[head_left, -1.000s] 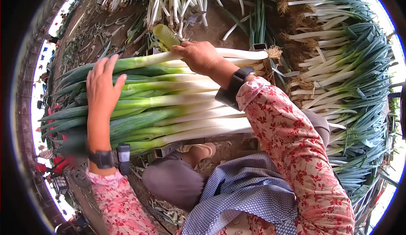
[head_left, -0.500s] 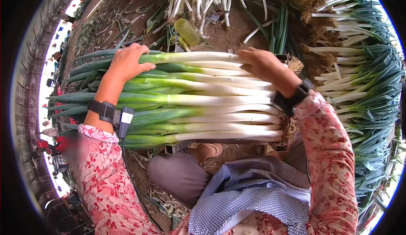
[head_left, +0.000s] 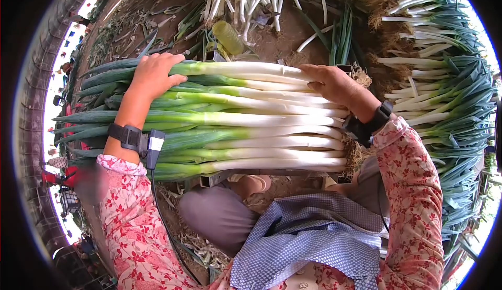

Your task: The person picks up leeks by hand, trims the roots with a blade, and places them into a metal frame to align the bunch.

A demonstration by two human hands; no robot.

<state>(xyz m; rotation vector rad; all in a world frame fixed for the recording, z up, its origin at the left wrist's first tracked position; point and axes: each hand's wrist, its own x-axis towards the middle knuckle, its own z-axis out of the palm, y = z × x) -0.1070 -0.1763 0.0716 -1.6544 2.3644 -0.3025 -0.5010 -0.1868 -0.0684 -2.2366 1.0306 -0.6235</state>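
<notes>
Since half a second ago, both hands have been shifted only slightly along the bundle of leeks (head_left: pixel 235 120). Its green end is gripped by the left hand (head_left: pixel 152 74), its white end pressed by the right hand (head_left: pixel 334 83). More leeks (head_left: pixel 444 81) are piled beyond, beside a plastic bottle (head_left: pixel 229 36).
</notes>
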